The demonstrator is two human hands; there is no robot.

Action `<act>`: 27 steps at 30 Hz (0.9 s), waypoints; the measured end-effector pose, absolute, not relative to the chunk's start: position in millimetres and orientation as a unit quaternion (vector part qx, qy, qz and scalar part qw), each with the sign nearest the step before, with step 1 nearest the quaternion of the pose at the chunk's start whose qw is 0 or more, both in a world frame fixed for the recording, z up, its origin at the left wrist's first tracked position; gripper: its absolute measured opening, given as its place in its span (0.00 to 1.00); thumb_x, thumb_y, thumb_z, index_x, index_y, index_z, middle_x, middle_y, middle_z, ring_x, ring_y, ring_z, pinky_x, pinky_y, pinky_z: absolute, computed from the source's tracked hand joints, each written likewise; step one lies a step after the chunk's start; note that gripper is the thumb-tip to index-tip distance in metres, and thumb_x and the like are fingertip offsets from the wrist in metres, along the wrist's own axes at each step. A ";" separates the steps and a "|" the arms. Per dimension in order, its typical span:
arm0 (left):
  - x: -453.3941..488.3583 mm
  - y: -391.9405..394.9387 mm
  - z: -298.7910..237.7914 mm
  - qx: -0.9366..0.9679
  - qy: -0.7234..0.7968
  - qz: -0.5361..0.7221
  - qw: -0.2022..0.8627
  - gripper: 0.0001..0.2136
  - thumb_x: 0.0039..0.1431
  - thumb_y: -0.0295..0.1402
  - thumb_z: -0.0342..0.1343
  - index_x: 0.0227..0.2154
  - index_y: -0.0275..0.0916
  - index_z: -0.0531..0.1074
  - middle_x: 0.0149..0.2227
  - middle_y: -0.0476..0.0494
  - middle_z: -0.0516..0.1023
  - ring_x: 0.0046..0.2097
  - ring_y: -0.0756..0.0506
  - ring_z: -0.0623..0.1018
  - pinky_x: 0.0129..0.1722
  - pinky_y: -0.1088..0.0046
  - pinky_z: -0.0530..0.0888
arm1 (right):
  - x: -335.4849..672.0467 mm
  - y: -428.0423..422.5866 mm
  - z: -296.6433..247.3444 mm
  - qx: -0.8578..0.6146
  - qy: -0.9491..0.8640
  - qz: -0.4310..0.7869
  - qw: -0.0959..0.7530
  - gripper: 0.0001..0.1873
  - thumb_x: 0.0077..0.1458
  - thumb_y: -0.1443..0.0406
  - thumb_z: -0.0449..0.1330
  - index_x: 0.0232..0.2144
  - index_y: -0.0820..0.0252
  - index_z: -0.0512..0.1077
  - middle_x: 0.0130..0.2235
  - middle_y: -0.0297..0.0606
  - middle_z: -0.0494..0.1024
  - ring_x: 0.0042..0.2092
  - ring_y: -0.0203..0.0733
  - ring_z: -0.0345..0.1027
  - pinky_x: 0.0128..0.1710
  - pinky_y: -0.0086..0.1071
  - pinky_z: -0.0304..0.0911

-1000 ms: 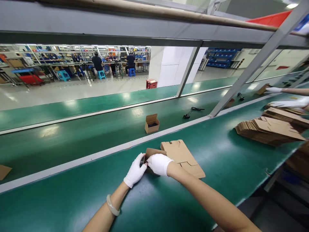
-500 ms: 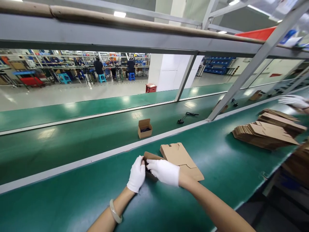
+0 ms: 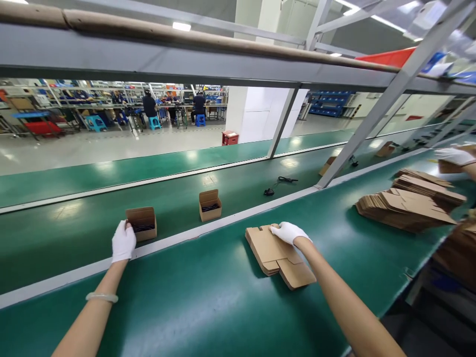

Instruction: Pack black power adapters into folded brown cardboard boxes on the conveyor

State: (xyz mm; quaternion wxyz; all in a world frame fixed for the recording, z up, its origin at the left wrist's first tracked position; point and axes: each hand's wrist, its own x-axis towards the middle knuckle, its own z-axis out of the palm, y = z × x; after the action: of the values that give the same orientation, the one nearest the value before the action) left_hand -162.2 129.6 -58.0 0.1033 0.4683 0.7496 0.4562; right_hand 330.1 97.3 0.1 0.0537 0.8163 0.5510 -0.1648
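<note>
My left hand, in a white glove, reaches out over the conveyor belt and touches the near side of a small open cardboard box with a black cable inside; its fingers curl against the box wall. My right hand, also gloved, rests on the far end of a small stack of flat folded cartons lying on the green table in front of me, fingers closed on the top edge.
A second open box and a loose black cable ride the belt further right. A large pile of flat cartons lies at the right, where a co-worker's gloved hand holds a box. Slanted metal frame posts cross above.
Both hands were together on the small box in front of me. My left hand has since carried it out left onto the belt, and my right hand moved onto the flat carton stack.
</note>
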 end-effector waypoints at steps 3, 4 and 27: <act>-179.1 121.6 -58.3 0.440 0.768 0.460 0.072 0.16 0.58 0.34 0.45 0.45 0.30 0.67 0.48 0.29 0.72 0.53 0.33 0.70 0.53 0.52 0.65 | 332.6 102.4 -0.7 0.809 0.560 -0.169 0.054 0.21 0.54 0.57 0.49 0.36 0.64 0.76 0.41 0.51 0.77 0.42 0.49 0.72 0.36 0.33 0.62; -180.3 118.3 -58.3 0.430 0.771 0.466 0.055 0.18 0.58 0.36 0.46 0.48 0.29 0.65 0.50 0.28 0.70 0.55 0.33 0.68 0.54 0.52 0.63 | 333.7 102.4 2.2 0.810 0.559 -0.166 0.057 0.20 0.53 0.57 0.50 0.36 0.64 0.76 0.41 0.51 0.77 0.42 0.50 0.71 0.36 0.34 0.62; 14.7 4.9 16.2 0.568 0.343 0.446 0.600 0.38 0.46 0.42 0.62 0.59 0.39 0.53 0.55 0.37 0.68 0.54 0.36 0.71 0.52 0.59 0.71 | 208.8 37.5 67.9 0.594 0.739 -0.146 -0.282 0.22 0.60 0.67 0.37 0.46 0.61 0.67 0.44 0.42 0.76 0.47 0.43 0.69 0.48 0.34 0.63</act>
State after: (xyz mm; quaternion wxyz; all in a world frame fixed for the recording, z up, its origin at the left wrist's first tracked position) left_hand 14.7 4.9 16.2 0.6004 0.5682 0.3433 0.4458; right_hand 208.8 37.5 67.9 -0.2825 0.5936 0.7392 -0.1463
